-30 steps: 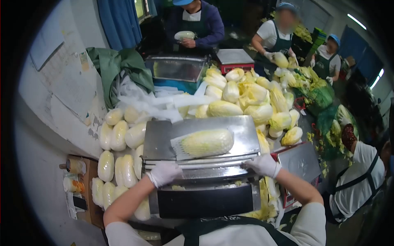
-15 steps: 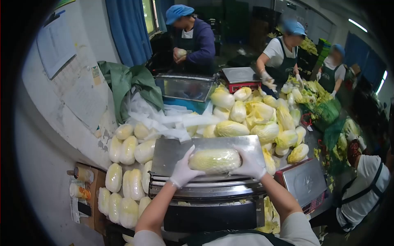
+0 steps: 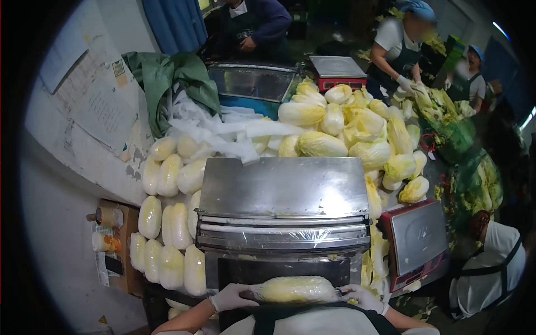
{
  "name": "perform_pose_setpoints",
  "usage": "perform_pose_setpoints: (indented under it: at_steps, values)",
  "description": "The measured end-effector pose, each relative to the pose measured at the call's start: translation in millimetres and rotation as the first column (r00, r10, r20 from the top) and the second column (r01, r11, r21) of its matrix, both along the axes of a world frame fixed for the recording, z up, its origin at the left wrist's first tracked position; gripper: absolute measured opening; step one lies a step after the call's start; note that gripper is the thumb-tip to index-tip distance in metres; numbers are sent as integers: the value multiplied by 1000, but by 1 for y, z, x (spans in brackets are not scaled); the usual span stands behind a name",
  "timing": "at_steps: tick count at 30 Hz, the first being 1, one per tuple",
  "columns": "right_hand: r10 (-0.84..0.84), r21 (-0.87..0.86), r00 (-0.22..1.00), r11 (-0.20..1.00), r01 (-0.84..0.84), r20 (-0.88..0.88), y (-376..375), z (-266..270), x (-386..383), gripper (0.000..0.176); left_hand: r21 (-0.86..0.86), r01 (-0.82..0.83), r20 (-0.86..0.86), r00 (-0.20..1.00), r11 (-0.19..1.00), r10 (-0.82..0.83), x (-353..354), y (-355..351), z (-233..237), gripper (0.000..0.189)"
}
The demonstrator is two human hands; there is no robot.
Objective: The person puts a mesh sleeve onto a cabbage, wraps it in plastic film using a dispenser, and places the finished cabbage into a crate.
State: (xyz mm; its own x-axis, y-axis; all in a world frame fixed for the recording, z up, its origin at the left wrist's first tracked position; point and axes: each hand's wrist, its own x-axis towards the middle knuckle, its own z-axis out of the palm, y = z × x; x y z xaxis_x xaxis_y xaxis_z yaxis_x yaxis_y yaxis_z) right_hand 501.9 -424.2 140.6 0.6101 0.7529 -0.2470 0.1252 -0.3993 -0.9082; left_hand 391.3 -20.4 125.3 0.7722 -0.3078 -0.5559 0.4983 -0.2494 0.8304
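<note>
A napa cabbage point(image 3: 296, 290) in clear film lies crosswise close to my body, above the black front plate point(image 3: 240, 271) of a film-wrapping machine. My left hand point(image 3: 233, 297), in a white glove, grips its left end, where the film is gathered. At the opposite end, my gloved right hand point(image 3: 364, 297) is closed on the bunched film. Beyond the cabbage are the machine's rollers point(image 3: 285, 234), with shiny film stretched over them, and its steel top plate point(image 3: 283, 184).
Wrapped cabbages point(image 3: 176, 224) stand in rows on the left. Bare cabbages point(image 3: 322, 144) are heaped behind and to the right. A scale point(image 3: 416, 237) sits at right, another scale point(image 3: 338, 67) at the back. White foam sheets point(image 3: 223, 125) lie near a green cloth point(image 3: 170, 84). Several co-workers stand around.
Both hands have brought the cabbage from the steel top plate toward my body, past the rollers. The film now looks gathered at its ends. My view has tilted downward.
</note>
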Motion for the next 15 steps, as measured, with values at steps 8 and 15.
perform_pose_setpoints:
  at_steps: [8,15]
  values:
    - [-606,-14,605,712,702,-516,14,15,-13,32,-48,-483,-201,862,874,465,-8,-9,37,29]
    - [-626,-363,491,766,530,-606,-47,-148,-91,33,-129,-492,-462,798,861,387,-119,-61,-171,29]
